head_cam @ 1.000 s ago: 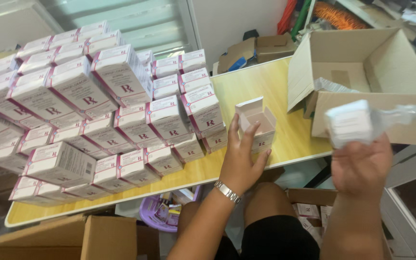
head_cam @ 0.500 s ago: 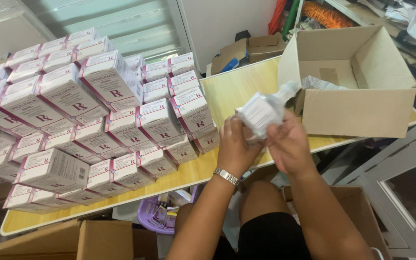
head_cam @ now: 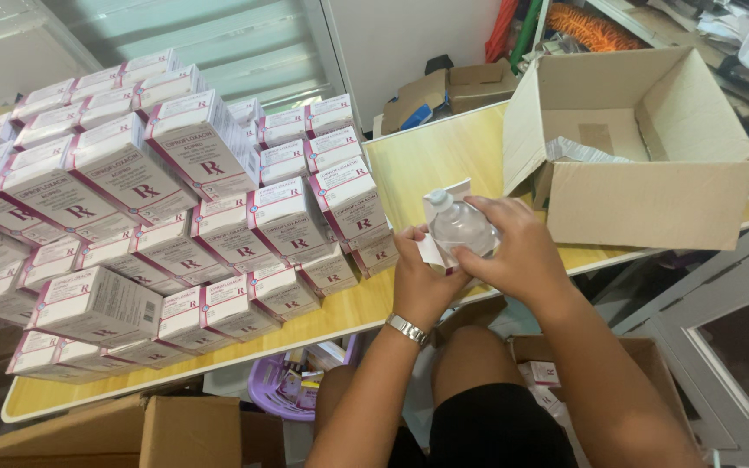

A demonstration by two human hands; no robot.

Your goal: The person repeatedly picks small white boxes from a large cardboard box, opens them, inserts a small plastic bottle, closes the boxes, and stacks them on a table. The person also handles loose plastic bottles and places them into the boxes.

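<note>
Over the front edge of a yellow table (head_cam: 431, 160), my left hand (head_cam: 422, 277) grips a small open white carton (head_cam: 438, 221) with its flap up. My right hand (head_cam: 513, 251) holds a clear plastic bottle (head_cam: 459, 227) with a white cap, its lower part inside the carton's mouth. A metal watch sits on my left wrist. Stacked white-and-magenta cartons (head_cam: 175, 217) cover the table's left half, right beside my left hand.
An open brown cardboard box (head_cam: 652, 195) with clear plastic inside stands at the table's right end. More cardboard boxes (head_cam: 140, 429) and a purple basket (head_cam: 283, 394) sit below the table's front edge. A grey cabinet (head_cam: 730, 347) is at the right.
My right hand brought the bottle from the right side to the carton in my left hand. The bottle now enters the carton's open end.
</note>
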